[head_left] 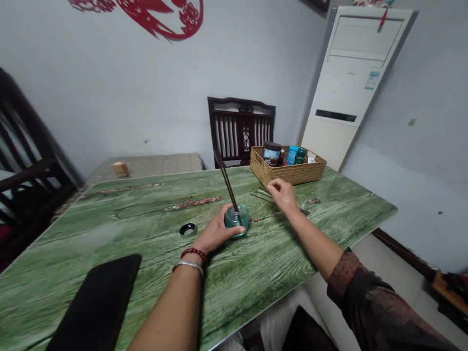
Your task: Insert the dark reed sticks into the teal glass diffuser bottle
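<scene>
Got a green wood-grain worktop (pixel 109 229) here. The left hand's fingers (pixel 229 226) are wrapped against a teal glass jar (pixel 237 219) with dark sticks standing in it, and a black ring (pixel 187 229) lies just left of them. A black phone (pixel 95 302) sits further toward me. Thin dark sticks (pixel 265 196) lie right under the right hand's fingers (pixel 274 185), a wicker basket (pixel 288 170) just past them, and reddish dried bits (pixel 192 204) beyond the left fingers.

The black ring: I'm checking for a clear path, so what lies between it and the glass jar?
In the head view, the person's left hand lies between the black ring and the glass jar, with its fingers against the jar.
</scene>
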A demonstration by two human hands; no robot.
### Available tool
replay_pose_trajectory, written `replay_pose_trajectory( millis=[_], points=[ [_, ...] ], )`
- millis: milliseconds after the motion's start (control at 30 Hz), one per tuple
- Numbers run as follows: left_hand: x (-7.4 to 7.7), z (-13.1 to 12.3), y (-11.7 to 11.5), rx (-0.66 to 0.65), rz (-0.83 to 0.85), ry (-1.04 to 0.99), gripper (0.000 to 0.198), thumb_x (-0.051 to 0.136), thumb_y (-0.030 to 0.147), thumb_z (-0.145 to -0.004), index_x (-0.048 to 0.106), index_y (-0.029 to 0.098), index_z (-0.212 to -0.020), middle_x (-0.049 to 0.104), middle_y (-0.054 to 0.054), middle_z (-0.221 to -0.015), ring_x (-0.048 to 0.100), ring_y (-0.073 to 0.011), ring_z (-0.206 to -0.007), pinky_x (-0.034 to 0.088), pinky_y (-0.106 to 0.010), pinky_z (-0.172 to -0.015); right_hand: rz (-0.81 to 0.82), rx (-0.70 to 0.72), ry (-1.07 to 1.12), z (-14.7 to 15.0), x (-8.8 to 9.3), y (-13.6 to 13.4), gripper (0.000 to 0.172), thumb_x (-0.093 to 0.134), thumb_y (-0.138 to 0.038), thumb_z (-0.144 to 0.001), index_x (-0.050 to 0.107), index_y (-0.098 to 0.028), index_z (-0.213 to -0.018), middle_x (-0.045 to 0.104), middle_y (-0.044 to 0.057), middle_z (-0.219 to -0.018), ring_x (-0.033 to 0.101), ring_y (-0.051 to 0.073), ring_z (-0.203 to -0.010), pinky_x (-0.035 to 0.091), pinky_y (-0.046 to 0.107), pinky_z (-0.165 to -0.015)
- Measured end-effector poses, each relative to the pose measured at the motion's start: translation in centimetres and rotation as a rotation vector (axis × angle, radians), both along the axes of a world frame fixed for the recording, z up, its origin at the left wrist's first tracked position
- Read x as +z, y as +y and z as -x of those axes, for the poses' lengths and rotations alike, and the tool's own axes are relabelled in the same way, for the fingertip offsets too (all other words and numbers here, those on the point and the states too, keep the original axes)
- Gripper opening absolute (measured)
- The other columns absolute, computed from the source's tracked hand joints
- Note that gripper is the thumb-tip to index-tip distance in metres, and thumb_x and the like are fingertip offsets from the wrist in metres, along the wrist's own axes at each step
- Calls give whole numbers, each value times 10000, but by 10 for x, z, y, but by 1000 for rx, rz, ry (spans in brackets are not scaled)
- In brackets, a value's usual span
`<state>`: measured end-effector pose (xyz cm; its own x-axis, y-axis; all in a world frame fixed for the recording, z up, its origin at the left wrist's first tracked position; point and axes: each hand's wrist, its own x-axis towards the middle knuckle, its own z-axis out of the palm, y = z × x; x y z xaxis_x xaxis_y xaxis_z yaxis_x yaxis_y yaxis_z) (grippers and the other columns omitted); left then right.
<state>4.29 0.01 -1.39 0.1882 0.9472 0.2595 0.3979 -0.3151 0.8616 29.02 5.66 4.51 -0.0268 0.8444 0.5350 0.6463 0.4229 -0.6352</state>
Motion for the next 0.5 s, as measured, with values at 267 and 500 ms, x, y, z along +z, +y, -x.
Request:
replay_pose_trajectory(
  millis=[267, 500],
  points=[
    [1, 0, 0, 17, 7, 21, 859, 863, 566, -613, 576, 192, -1330, 749, -129, -1247, 697, -378, -1204, 518, -524, -1094, 260, -247, -550, -40, -44, 8, 275, 558, -270, -1037, 799, -249, -1168, 770, 103, -1193, 723, 228, -1089, 487, 276, -879],
    [2, 1, 0, 9, 21, 42, 865, 854, 563, -634, 548, 187, -1350, 742, -132, -1280, 686, -370, -1232, 504, -518, -1117, 298, -218, -780, -33, -49, 9, 290, 570, -283, -1041, 781, -190, -1218, 731, 156, -1243, 702, 260, -1160, 501, 293, -907]
  ],
)
